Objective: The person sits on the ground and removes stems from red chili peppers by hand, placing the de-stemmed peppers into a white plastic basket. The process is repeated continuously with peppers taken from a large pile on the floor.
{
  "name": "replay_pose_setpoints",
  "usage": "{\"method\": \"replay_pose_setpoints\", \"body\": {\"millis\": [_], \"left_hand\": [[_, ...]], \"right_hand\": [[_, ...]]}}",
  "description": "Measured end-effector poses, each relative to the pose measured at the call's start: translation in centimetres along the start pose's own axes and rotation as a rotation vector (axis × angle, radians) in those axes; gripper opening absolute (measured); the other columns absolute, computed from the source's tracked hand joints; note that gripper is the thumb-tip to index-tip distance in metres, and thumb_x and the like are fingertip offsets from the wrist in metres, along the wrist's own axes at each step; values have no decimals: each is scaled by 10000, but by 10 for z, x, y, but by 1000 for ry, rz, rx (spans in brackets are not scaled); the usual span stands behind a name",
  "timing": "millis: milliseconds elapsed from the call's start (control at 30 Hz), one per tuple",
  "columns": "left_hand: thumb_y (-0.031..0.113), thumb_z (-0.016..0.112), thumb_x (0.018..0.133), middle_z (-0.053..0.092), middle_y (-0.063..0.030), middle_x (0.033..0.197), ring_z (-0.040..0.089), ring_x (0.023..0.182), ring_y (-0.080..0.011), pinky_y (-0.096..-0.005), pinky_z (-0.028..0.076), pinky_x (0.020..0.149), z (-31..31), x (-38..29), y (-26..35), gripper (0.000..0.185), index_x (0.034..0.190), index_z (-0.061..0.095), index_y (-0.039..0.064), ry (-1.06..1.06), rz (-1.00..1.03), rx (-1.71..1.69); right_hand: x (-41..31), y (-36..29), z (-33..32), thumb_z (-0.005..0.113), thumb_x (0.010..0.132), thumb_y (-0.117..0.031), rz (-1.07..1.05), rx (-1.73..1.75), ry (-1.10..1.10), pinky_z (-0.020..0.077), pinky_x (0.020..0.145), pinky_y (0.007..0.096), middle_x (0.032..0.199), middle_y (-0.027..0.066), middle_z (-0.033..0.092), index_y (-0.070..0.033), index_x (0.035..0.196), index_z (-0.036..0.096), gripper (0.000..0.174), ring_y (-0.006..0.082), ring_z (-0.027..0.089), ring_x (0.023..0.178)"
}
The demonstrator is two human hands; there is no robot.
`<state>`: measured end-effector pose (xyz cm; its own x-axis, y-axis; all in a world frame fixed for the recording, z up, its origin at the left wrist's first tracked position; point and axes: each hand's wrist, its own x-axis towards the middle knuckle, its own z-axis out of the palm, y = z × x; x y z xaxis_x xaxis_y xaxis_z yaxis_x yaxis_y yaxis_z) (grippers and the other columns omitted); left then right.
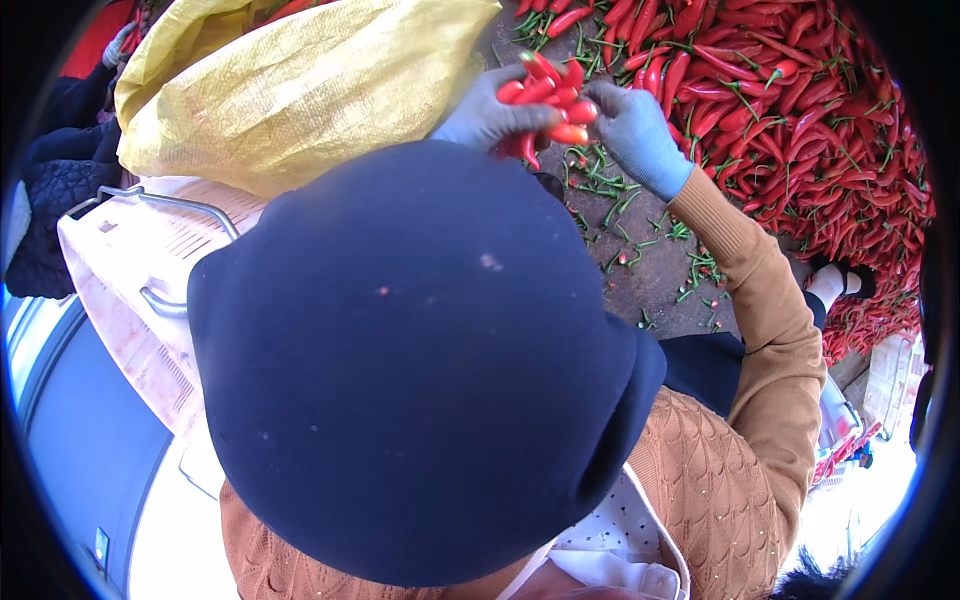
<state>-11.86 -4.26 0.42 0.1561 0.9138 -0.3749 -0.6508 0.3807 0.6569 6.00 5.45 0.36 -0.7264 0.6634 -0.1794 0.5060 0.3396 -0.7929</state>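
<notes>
My left hand (pixel 491 112), in a grey glove, holds a bunch of red chili peppers (pixel 536 90), several of them with no green stem at the end towards the right. Beside it my right hand (pixel 634 127), gloved in grey-blue, has thumb and finger pinched close to the end of one of these peppers; whether a stem is between them cannot be told. Below the hands, green pepper stems (pixel 619 206) lie scattered over the dark ground. A large heap of red chili peppers (pixel 795 127), many with green stems, lies to the right of my right hand.
A yellow woven sack (pixel 315 82) stands left of my hands, above a pale plastic crate (pixel 142 277) with metal handles. Another person's gloved hand (pixel 118 46) is at the far upper left. A foot in a dark shoe (pixel 859 281) rests by the heap at right. My dark head covering hides the middle.
</notes>
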Motion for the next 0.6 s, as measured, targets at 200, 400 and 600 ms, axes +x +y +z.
{"method": "replay_pose_setpoints", "body": {"millis": [200,400,600], "left_hand": [[390,647,817,557,-168,1114,531,626,-128,-313,526,648,-25,14,1,678,1292,399,-25,-261,169,-381],[381,628,844,501,-151,1149,524,667,-118,-296,492,644,-2,18,11,676,1333,353,2,-397,182,-456],[423,649,779,627,-88,940,612,628,-122,-244,533,569,59,5,67,650,1160,501,-82,-347,288,-366]], "right_hand": [[1,-19,-32,566,912,-184,202,346,173,458,606,257,713,23,640,11,936,641,210,85,573,663],[-35,-51,-40,607,897,-170,124,565,312,475,749,207,918,35,642,-33,1173,592,309,63,571,777],[-43,-66,-62,565,923,-138,64,681,478,459,722,200,974,32,627,12,1211,554,325,56,552,794]]}}
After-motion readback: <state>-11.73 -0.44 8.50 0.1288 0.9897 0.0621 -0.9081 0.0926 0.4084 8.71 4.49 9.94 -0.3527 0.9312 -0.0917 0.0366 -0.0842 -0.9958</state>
